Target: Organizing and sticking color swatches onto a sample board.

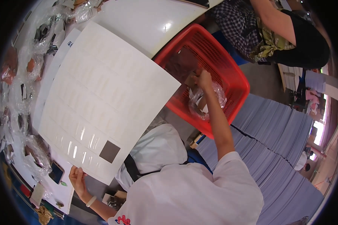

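Observation:
A large white sheet (112,80) with faint rows of outlined shapes lies over the table on the left. Near its lower edge sits one dark square (109,151), and glossy reflections show beside it. My left hand (78,180) pinches the sheet's lower left edge, fingers curled against it. My right hand (204,80) reaches into a red plastic basket (239,80), its fingers closed on a small brown piece (190,80). Clear crumpled plastic wrap (214,98) lies in the basket below that hand. A dark, thin, blurred piece (182,62) shows at the basket's far left.
Tall stacks of grey-blue sheets (266,150) stand right of the basket. Along the table's left side lie crumpled clear plastic and dark scraps (30,116), plus a phone (56,172). Another person in a checked garment (238,28) is at the far right.

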Tool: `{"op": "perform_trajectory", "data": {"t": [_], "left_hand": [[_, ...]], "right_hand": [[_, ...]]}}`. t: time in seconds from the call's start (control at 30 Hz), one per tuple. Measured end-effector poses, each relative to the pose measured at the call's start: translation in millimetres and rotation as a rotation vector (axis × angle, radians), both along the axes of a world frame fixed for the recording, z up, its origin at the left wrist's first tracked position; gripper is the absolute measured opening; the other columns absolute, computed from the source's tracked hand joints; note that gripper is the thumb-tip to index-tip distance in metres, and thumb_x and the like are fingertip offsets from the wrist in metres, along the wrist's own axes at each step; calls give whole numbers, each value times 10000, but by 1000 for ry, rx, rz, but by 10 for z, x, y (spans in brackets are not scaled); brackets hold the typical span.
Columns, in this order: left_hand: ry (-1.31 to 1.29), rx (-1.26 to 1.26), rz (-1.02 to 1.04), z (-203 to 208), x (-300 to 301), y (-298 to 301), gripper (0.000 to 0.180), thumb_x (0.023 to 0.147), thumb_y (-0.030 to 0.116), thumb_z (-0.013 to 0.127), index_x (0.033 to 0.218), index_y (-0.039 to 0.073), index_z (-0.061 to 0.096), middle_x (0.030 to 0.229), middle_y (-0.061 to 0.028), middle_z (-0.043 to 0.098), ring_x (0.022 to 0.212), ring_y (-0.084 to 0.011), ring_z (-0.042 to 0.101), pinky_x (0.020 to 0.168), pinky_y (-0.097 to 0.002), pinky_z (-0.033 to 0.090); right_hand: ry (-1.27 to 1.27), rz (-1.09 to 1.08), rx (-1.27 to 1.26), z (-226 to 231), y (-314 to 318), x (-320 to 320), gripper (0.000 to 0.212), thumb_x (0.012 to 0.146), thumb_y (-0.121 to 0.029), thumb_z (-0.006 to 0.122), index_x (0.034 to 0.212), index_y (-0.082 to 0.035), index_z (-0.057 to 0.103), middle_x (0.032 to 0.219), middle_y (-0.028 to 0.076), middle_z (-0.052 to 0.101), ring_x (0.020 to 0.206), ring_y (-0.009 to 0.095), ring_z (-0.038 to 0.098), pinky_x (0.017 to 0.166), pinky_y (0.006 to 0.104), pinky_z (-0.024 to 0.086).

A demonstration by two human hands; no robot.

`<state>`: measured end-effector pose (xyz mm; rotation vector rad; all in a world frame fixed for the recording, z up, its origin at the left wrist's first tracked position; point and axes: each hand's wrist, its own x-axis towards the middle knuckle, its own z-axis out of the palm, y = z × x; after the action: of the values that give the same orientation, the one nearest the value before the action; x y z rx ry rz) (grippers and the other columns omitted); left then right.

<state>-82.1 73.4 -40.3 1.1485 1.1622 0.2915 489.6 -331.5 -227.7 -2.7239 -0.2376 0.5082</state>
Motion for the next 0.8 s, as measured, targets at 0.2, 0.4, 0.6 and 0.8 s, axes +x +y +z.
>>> {"op": "perform_trajectory", "data": {"t": [0.2, 0.4, 0.6, 0.8], "left_hand": [[31, 7, -38, 82, 198, -68, 292, 877, 77, 713, 1139, -27, 638, 805, -13, 692, 660, -43, 604, 581, -180, 510], [95, 34, -20, 179, 433, -134, 159, 894, 88, 692, 1007, -21, 665, 756, -42, 693, 606, -70, 616, 561, -195, 513], [505, 308, 31, 808, 468, -318, 136, 892, 88, 693, 818, -20, 656, 649, -55, 657, 548, -104, 615, 532, -220, 510], [-351, 380, -244, 801, 1620, -629, 734, 705, 148, 862, 1347, 41, 523, 1301, -102, 607, 1129, -188, 602, 939, -344, 477]], "right_hand": [[-51, 42, 4, -139, -37, 47, 349, 705, -210, 823, 937, -12, 654, 785, 135, 694, 621, 225, 694, 639, 387, 543], [-97, 140, -17, 295, -71, 146, 274, 736, -197, 800, 888, -12, 665, 756, 121, 691, 676, 231, 692, 637, 368, 536], [-201, 186, 321, 2054, 863, -574, 161, 822, -97, 738, 931, -10, 658, 728, 93, 671, 694, 179, 677, 641, 306, 511], [368, 212, 756, 2987, 1776, -1778, 134, 842, -3, 723, 896, -4, 600, 764, 33, 649, 591, 71, 621, 472, 194, 464]]}}
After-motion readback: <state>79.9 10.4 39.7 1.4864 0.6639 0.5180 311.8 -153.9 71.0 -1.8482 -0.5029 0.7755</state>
